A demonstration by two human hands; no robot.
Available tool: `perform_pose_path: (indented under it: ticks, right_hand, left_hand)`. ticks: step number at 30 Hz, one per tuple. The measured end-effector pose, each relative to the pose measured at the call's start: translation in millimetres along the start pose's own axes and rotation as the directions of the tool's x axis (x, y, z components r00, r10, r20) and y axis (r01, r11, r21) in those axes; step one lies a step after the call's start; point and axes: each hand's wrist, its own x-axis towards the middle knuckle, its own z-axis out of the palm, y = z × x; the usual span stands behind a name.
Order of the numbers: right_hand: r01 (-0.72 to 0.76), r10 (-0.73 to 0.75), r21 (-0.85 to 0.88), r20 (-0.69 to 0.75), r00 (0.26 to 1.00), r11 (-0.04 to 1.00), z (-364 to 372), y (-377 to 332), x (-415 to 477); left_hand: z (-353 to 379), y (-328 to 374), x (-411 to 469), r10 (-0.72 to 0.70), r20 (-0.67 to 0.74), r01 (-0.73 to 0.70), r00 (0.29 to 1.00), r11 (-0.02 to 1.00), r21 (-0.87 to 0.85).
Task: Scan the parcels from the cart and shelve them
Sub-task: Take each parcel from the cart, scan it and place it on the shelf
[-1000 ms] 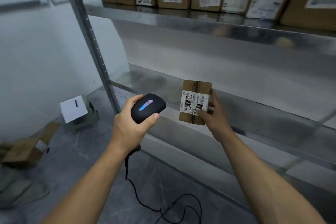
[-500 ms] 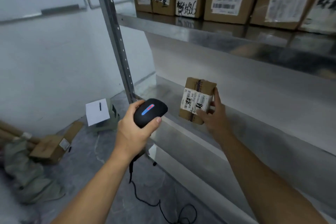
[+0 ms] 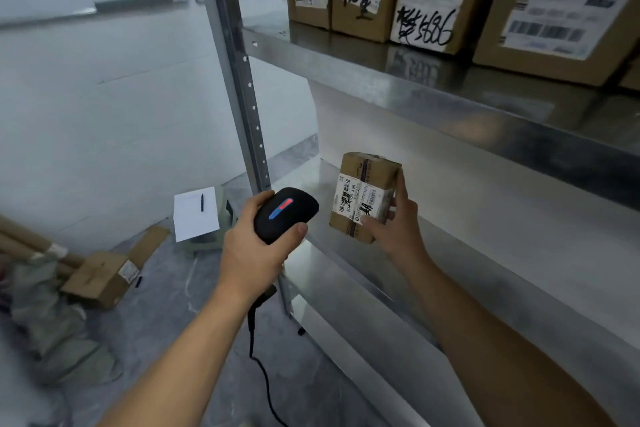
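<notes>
Parcel (image 3: 364,197), a small cardboard box, stands at the front left of the bare middle shelf (image 3: 485,218), right hand (image 3: 398,225) fingers clamped on its side, left hand (image 3: 258,246) gripping a scanner (image 3: 285,213); released this near the edge, it may topple off.

Two bare forearms reached into view from the bottom edge, with no sleeves, gloves, watch or rings visible on either. The left hand (image 3: 256,253) and right hand (image 3: 398,229) were uncovered, their nails short and unpainted. Neither arm showed past the forearm within the wide-angle picture.
</notes>
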Motion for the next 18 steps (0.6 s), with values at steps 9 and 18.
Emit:
perform_pose_path:
  ticks: [9, 18]
  right_hand:
    - [-0.067, 0.065, -0.012, -0.094, 0.993, 0.998, 65, 3, 54]
    - [-0.141, 0.142, 0.019, -0.248, 0.958, 0.99, 134, -1, 93]
  left_hand:
    - [-12, -34, 96, 0.002, 0.157, -0.002, 0.988, 1.0, 0.001]
    - [-30, -66, 182, 0.014, 0.291, -0.008, 0.957, 1.0, -0.021]
